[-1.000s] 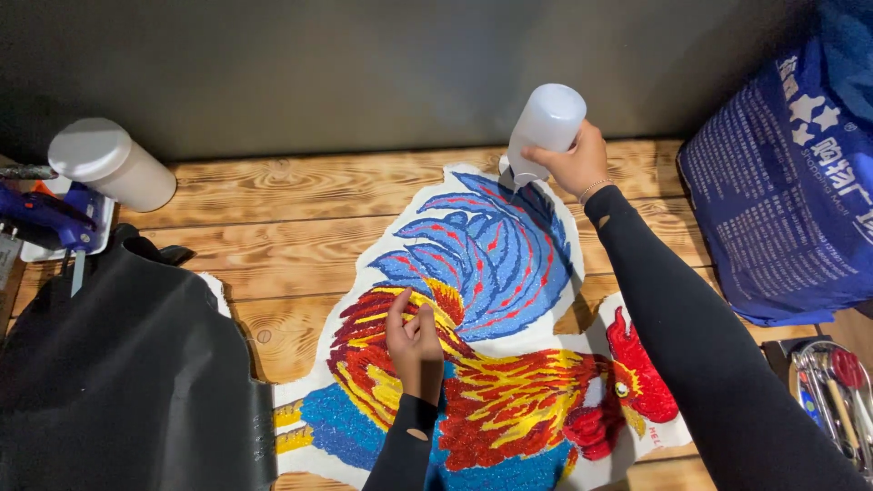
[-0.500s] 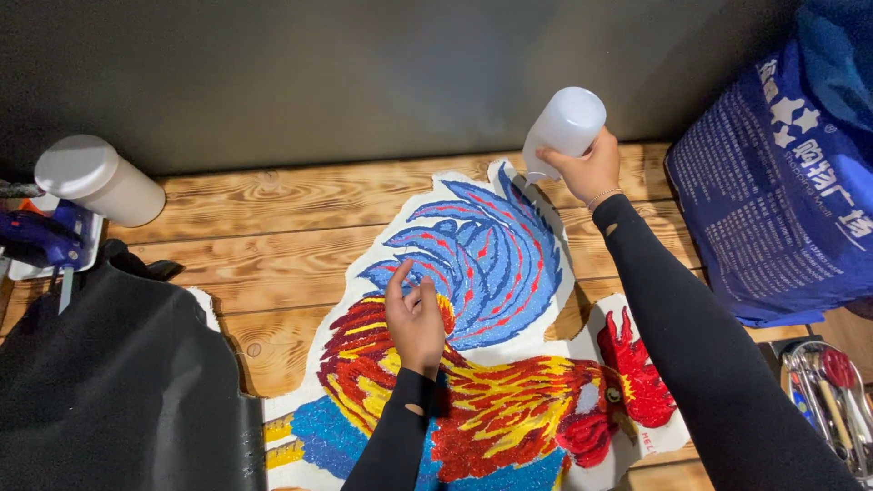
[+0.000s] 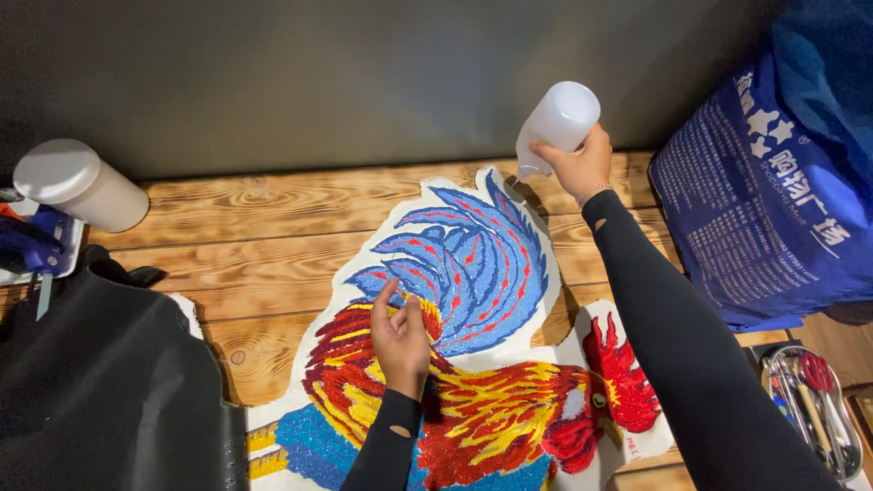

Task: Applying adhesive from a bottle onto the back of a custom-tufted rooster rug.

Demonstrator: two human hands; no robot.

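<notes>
A white bottle (image 3: 557, 125) is up in the air, tipped, with its thin tip pointing down at the top edge of the rooster (image 3: 473, 364). The right hand (image 3: 577, 164) grips the bottle from below, fingers wrapped tight around it. The bottle is over the far end of the rooster, just above the blue tail feathers.

The rooster is a big, flat, fuzzy picture lying on the wooden surface (image 3: 255, 236). It has a blue tail, a red and yellow body, and a red head near the right arm.

The left hand (image 3: 400, 336) rests on the rooster, where the blue tail meets the red and yellow part. Its fingers are bent and press on the picture; it holds nothing. The two hands are well apart, with the blue tail between them.

On the left lies a black sheet (image 3: 100, 391) over the edge of the surface. Behind it lies another white bottle (image 3: 77, 185) on its side. On the right sits a blue bag (image 3: 764, 209). Near the bottom right corner is a tray (image 3: 809, 409) with tools.
</notes>
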